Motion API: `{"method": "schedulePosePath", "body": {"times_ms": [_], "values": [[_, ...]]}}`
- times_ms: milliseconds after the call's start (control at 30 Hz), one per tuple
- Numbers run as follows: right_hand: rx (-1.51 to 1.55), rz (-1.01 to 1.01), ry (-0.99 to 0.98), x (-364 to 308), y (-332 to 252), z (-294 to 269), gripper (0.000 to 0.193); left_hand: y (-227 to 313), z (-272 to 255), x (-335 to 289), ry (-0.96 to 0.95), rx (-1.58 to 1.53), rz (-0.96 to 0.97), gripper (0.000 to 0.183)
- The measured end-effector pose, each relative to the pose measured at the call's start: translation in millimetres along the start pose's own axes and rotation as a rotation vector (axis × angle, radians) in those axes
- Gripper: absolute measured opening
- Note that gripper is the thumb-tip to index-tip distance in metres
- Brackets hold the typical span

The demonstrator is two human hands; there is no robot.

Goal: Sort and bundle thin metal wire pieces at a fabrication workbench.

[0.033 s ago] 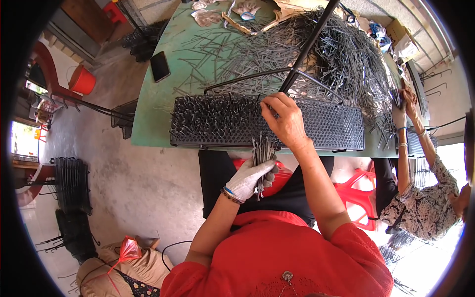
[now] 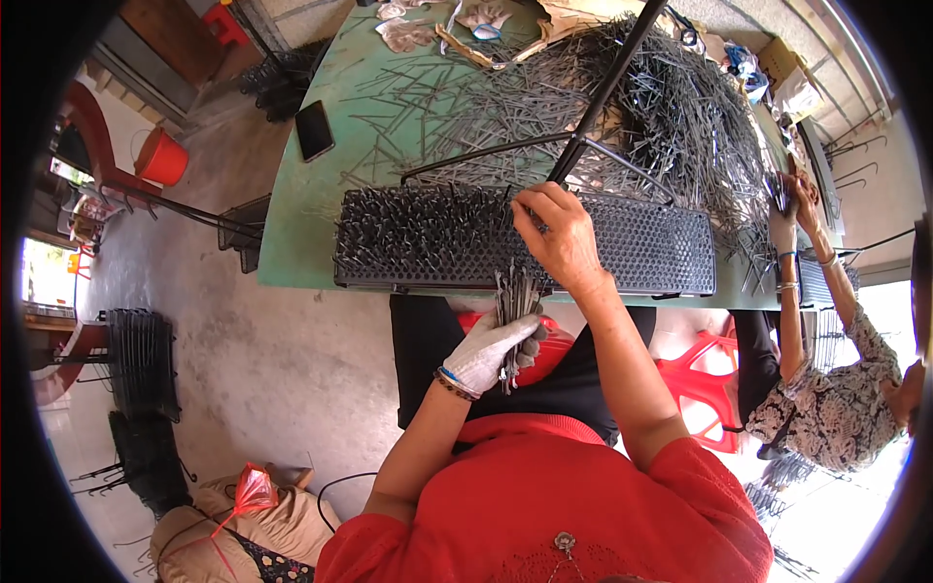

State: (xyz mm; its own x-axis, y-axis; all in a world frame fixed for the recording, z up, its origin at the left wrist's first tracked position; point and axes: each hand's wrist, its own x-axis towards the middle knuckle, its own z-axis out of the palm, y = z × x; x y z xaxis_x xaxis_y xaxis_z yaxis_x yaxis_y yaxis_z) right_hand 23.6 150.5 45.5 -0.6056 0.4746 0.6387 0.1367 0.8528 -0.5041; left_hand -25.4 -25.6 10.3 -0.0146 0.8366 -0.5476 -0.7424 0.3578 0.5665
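"Left hand first: what does it hold?"

"It wears a pale glove and is curled round a bundle of thin dark strips, just off the near edge of the green table. Their upper ends overlap the near rim of the perforated tray from here; whether they touch it, I cannot tell."

"And the right hand?"

"Bare, thumb and fingertips drawn nearly together over the middle of the tray. Whether a strip sits between them, I cannot tell."

"Where does the tray lie?"

"Along the table's near edge, running left to right. Its left part bristles with strips standing in it; its right part shows rows of holes."

"What is beyond it?"

"Loose strips, scattered over the far side and heaped thickest at far right. A dark phone lies at left, and pale gloves lie at the far edge."

"Anyone else?"

"A co-worker at right, arms stretched to the table's right end, with a red stool near"
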Motion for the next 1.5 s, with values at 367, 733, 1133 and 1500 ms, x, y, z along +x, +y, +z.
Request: {"method": "schedulePosePath", "body": {"times_ms": [367, 733, 1133, 1500], "values": [[0.037, 0.039, 0.018, -13.4, -8.2, -15.7, 0.020, -0.6, 5.1, -1.9, -0.006, -0.009, 0.009, 0.021], [1.719, 1.242, 0.521, -116.4, -65.4, -18.5, 0.058, 6.8, 67.2, 17.7, -0.019, 0.203, 0.627, 0.023], [1.513, 1.323, 0.488, -151.7, -46.4, -17.1, 0.045, -41.3, 65.3, 33.3, 0.171, -0.010, 0.444, 0.021], [0.814, 0.966, -0.006, -107.4, -1.6, -81.8, 0.033, -34.1, 62.4, 8.6, -0.020, 0.139, 0.046, 0.014]]}}
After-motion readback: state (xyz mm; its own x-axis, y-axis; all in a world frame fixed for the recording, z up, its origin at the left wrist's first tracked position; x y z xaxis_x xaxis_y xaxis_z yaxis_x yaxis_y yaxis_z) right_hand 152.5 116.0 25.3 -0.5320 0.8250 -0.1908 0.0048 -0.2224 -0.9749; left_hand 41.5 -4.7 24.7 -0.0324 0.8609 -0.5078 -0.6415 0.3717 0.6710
